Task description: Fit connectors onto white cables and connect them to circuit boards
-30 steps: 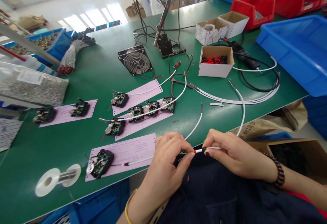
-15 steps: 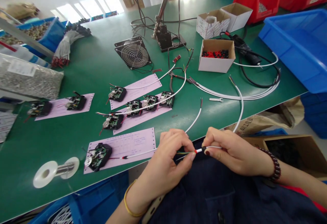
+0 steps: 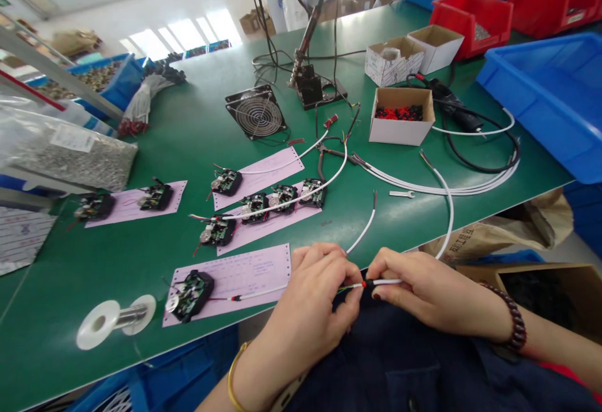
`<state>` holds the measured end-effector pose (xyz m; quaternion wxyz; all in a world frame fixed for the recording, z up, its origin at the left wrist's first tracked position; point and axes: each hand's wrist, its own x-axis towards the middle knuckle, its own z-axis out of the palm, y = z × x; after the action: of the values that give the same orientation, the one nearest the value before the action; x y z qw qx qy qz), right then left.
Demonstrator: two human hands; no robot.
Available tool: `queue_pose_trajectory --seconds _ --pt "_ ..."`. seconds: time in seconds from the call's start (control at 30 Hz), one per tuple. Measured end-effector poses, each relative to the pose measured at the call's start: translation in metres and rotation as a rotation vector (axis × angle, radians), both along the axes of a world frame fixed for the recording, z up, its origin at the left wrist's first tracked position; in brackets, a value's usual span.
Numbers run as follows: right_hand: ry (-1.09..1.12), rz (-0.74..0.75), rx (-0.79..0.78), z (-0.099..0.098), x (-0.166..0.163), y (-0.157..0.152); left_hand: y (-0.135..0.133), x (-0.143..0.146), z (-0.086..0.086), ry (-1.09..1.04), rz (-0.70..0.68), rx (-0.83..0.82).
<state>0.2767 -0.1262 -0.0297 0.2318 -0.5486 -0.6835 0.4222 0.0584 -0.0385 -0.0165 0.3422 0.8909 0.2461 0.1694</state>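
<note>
Holding cable (image 3: 388,281) in right hand (image 3: 418,283) at lower centre of the frame, with thumb and fingers narrowed onto it, just beside a black sleeve (image 3: 369,283). Pinching thin wires (image 3: 348,287) in left hand (image 3: 315,296), with thumb and fingertips close together, just left of a red collar (image 3: 364,284) touching the sleeve. Wearing a yellow bangle (image 3: 235,374) on the left wrist and a bead bracelet (image 3: 512,318) on the right. Working in front of a dark garment (image 3: 409,349), by the near edge of a green table (image 3: 174,139).

Shows at lower left a circuit board (image 3: 190,296) on pink paper (image 3: 268,268), with a spool (image 3: 98,324) near it. Shows left of centre a slanting row of four boards (image 3: 283,199), crossed by a white lead (image 3: 305,197). Has pliers (image 3: 320,161) near the centre, a wrench (image 3: 402,194) right of them, and a fan (image 3: 259,116) and soldering iron (image 3: 308,29) at upper centre. Shows at upper right a box (image 3: 402,130) of red and black parts, then a blue bin (image 3: 540,105) by the edge of the frame.
</note>
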Motion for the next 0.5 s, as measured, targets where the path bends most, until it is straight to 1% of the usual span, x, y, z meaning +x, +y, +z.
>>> queue_pose_trajectory --seconds 0.07,0.13,0.2,0.27,0.33,0.4,0.43,0.5 --pt "-0.039 0.028 -0.011 -0.001 0.011 0.002 0.011 -0.007 0.003 0.033 -0.01 0.112" --pt "-0.103 0.034 0.039 -0.002 0.028 0.003 0.023 -0.016 0.007 0.053 -0.006 0.244" --pt "-0.194 0.018 0.158 -0.003 0.048 0.005 0.035 -0.023 0.01 0.072 0.003 0.375" --pt "-0.309 -0.029 0.33 0.001 0.066 0.004 0.045 -0.025 0.015 0.089 -0.011 0.472" --pt "-0.428 -0.114 0.532 0.011 0.08 0.002 0.053 -0.019 0.021 0.099 -0.027 0.544" --pt "-0.53 -0.214 0.717 0.025 0.091 -0.001 0.062 -0.005 0.03 0.11 -0.042 0.622" --pt "-0.572 -0.254 0.788 0.031 0.095 -0.002 0.068 0.004 0.036 0.116 -0.046 0.667" --pt "-0.636 -0.311 0.873 0.037 0.102 -0.002 0.079 0.023 0.046 0.141 -0.066 0.741"
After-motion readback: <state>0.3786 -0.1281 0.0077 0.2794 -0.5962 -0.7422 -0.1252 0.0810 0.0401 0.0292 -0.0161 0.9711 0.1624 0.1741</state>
